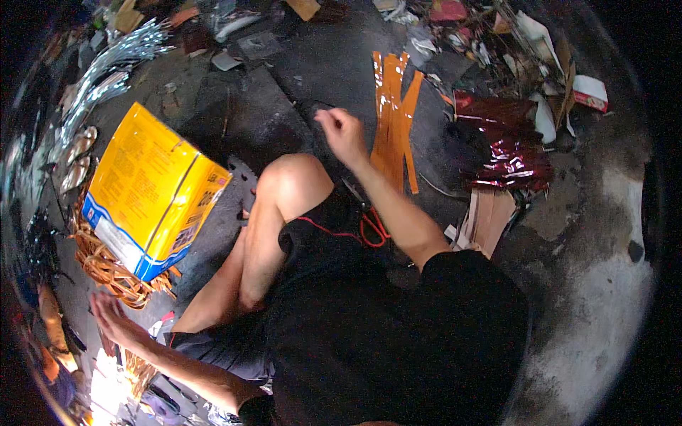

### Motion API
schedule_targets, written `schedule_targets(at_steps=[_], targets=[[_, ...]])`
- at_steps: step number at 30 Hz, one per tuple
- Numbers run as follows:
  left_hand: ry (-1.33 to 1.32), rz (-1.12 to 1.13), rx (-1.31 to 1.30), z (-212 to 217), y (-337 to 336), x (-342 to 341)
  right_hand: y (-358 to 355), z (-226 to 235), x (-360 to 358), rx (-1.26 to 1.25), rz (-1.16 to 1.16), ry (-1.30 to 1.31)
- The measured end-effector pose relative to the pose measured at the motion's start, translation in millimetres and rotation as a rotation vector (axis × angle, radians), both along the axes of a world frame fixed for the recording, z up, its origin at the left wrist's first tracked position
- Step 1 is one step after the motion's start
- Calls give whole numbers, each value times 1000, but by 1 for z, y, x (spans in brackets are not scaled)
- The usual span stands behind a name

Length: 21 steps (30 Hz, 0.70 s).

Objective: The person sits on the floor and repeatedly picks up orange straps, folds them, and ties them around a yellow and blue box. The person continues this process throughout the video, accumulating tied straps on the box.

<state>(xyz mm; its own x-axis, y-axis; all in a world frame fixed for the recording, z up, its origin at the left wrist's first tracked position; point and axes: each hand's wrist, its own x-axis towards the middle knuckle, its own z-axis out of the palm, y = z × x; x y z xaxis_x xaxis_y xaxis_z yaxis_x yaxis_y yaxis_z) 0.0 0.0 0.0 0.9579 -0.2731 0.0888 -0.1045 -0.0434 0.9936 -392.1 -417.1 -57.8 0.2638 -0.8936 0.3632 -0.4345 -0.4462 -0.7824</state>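
Black short-sleeved shirt (398, 334) of the seated person fills the near foreground, one bare bent knee (295, 186) raised ahead of it. Hands are well apart. Left hand (114, 323) is low at left, fingers extended and roughly side by side, near a tangled heap of flat orange-brown strips (114, 268); palm mostly hidden, contact unclear. Right hand (342, 135) is raised past the knee, fingers curled in toward the thumb; cannot tell if it pinches anything. Just right of it, a bundle of long, flat, glossy orange strips (388, 131) lies on the dark grey floor (316, 60), fanned at the far end, one strip crossing at an angle. Large yellow and blue printed box-shaped package (153, 181) stands tilted at left, by the strip heap, which shows around its lower end. Scissors with red-orange loop handles (374, 227) lie partly behind the right forearm, thin red cord (323, 228) beside them. Farther right: shiny dark-red foil fringe (506, 153), with flat pinkish-brown strips (489, 216) just below. Silver foil fringe (106, 74) lies upper left; mixed scraps (522, 42) pile upper right, near a small white and red box (590, 92).
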Motion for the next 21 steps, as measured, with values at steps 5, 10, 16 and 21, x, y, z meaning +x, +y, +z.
schedule_targets(at_steps=[5, 10, 16, 21], targets=[[89, 18, -17, -17, -23, -67, -97, -103, -173, -94, -577, 343], [53, 4, 51, 11, -39, -87, -120, -105, -193, -78, -745, 637], [-42, -66, 112, 37, -85, -120, -156, -100, -207, 254, -800, 603], [-69, -236, 136, 49, -144, -152, -173, -38, -181, -16, -448, 373]])
